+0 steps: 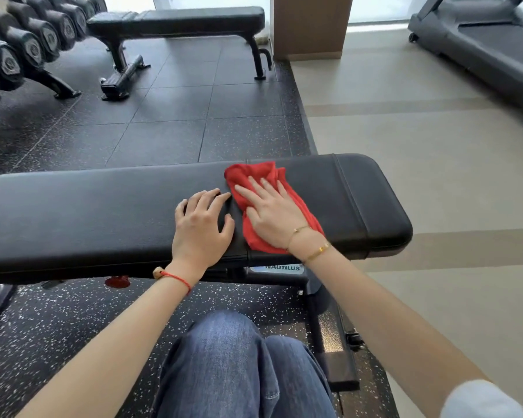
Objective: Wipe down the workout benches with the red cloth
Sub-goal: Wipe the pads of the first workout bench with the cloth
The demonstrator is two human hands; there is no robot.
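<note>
1. The red cloth (272,206) sits center-right of the frame on the near bench (103,212), bunched flat under the right hand (272,211) – fingers straight and spread, palm pressing down, no pinch
2. Left hand (203,224) rests just beside it on the bare pad, fingers loosely bent, holding nothing
3. Cloth looks soft, light and floppy, so it'll probably bunch up – flat-palm pressure in the middle beats grabbing a corner
4. Padding looks smooth, should glide easy
5. 2nd bench (178,21) waits at the upper left
</note>
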